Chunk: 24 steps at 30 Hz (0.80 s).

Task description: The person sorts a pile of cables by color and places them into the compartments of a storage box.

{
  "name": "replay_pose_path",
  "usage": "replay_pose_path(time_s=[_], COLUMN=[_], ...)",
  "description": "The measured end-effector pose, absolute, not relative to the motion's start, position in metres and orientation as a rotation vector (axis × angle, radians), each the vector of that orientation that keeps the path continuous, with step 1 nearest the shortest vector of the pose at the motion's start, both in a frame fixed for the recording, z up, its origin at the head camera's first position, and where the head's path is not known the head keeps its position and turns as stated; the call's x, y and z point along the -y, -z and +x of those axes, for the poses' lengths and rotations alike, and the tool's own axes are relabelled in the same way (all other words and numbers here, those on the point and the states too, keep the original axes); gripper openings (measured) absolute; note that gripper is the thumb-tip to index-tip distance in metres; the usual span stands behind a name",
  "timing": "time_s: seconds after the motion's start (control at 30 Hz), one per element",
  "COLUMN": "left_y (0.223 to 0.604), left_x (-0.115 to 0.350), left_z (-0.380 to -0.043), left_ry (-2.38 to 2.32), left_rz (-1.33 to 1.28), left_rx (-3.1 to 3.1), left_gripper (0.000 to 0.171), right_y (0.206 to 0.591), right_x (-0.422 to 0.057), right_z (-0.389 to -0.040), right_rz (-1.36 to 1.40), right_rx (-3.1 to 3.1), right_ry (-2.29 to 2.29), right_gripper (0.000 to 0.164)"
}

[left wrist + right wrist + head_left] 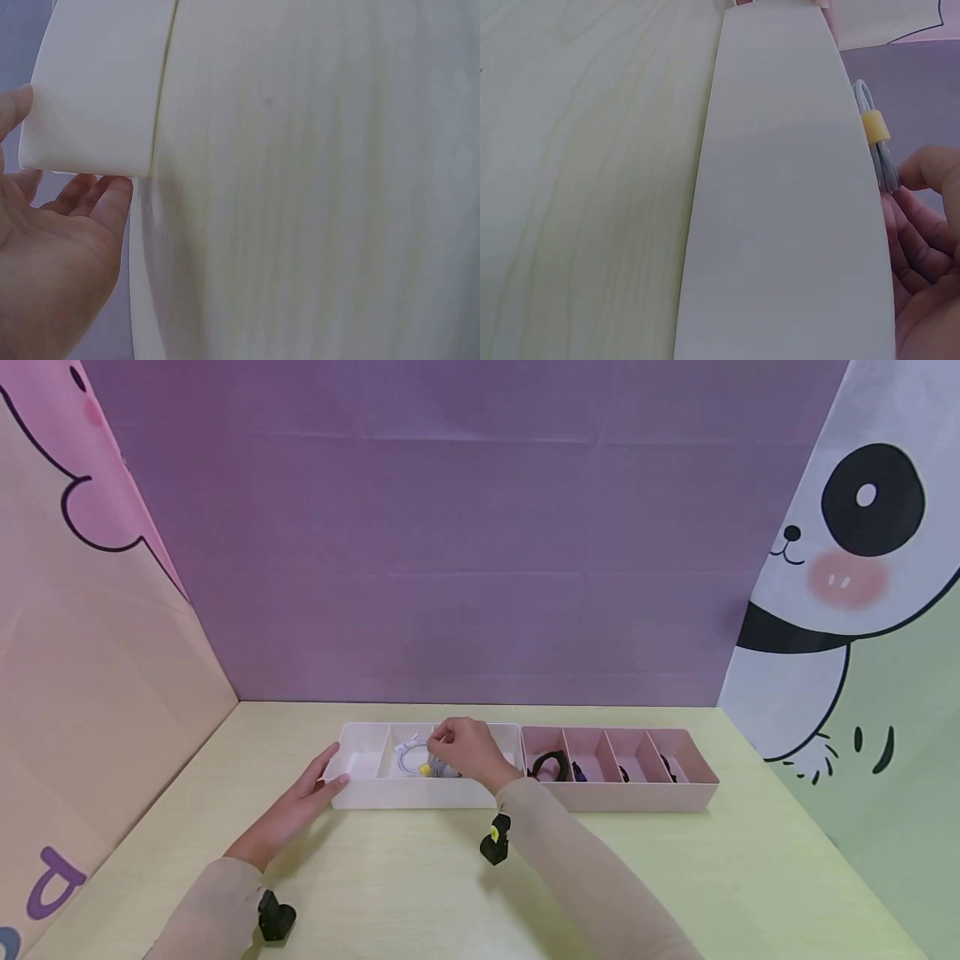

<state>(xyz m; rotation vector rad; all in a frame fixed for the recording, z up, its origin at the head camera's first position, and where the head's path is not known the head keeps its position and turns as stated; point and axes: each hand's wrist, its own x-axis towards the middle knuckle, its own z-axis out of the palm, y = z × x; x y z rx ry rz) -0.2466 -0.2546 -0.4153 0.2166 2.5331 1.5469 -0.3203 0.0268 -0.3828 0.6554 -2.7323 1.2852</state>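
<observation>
My right hand (471,750) is over the middle of a white divided box (405,793). Its thumb and fingers pinch the end of a coiled grey cable (883,161) with a yellow tie (875,127), which shows above the rim in the right wrist view. A looped white cable (406,757) lies left of it in a compartment. My left hand (306,792) touches the box's left end, thumb at the front rim and fingers against the end wall. In the left wrist view its fingertips (112,196) rest along that end.
A pink divided box (637,797) abuts the white one on the right. It holds a black coiled cable (552,765), a small blue item (578,772) and other small dark pieces. The light wood table (420,877) meets a purple wall (480,568) behind.
</observation>
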Motion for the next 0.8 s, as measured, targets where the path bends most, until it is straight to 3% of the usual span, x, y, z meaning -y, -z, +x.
replay_pose_path(time_s=[0.8], left_y=[0.412], left_x=[0.255], left_z=[-0.246], left_ry=[-1.51], left_rz=[0.168], left_rx=[-2.548], left_gripper=[0.081], right_y=[0.378], right_x=[-0.017], right_z=[-0.317], right_rz=[0.58], right_rx=[2.711], right_ry=[-1.396], right_gripper=[0.012])
